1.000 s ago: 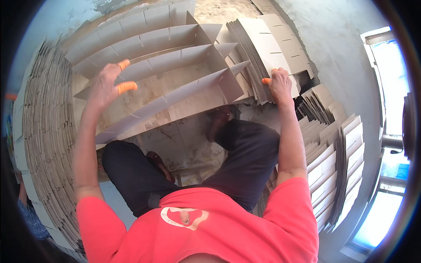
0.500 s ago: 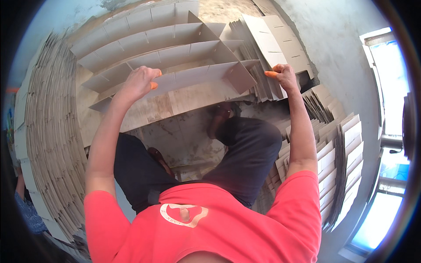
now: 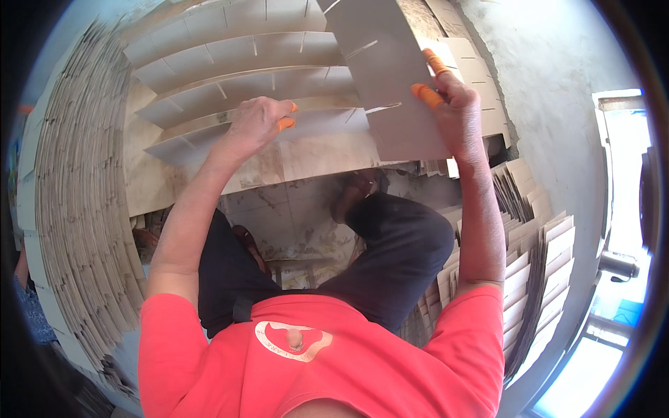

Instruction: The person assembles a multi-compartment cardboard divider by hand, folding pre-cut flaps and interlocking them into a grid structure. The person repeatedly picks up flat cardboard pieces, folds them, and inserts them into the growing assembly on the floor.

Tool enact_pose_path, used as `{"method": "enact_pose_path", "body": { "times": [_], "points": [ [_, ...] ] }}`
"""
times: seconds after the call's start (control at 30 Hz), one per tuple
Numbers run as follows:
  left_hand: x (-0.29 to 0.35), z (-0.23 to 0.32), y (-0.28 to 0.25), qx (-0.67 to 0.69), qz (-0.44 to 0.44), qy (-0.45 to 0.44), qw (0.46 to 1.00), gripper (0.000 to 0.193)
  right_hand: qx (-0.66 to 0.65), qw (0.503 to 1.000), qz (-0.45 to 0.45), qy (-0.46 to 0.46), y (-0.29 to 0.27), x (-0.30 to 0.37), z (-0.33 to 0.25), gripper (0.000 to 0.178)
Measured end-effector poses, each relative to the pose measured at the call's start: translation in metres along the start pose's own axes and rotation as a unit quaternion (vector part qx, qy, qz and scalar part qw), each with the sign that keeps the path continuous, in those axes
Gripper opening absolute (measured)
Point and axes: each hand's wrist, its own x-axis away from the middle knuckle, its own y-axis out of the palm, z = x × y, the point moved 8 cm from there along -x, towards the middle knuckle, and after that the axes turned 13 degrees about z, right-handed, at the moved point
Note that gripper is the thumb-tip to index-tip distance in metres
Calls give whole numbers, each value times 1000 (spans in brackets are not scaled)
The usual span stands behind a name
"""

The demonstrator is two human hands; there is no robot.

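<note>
My right hand (image 3: 456, 108), orange covers on its thumb and forefinger, grips the right edge of a broad slotted cardboard panel (image 3: 390, 83). The panel is tilted over the right ends of several long cardboard strips, and its slots meet or lie close to their edges. These strips (image 3: 237, 87) stand on edge in rows on a board (image 3: 272, 164), with slits along their tops. My left hand (image 3: 258, 125) is closed in a pinch at the top edge of the nearest strip (image 3: 320, 125). Whatever lies behind the panel is hidden.
A tall stack of cardboard sheets (image 3: 77, 195) lines the left side. More slotted pieces (image 3: 474, 76) lie behind my right hand, and bundles of cardboard (image 3: 536, 272) stand at right by the wall (image 3: 543, 90). My legs (image 3: 397, 237) are below the board.
My right hand has gone from the stack at right to holding a panel over the strips' right ends. My left hand has moved right along the nearest strip.
</note>
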Motion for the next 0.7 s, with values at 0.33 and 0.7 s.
{"method": "enact_pose_path", "body": {
  "times": [0.33,0.7],
  "points": [
    [-3,0,3,2,-30,-28,999,19,-59,998,10,-16,24,-11,-8,33],
    [-12,7,-1,60,-14,-62,996,24,2,997,-38,-61,58,-2,-6,50]
  ]
}}
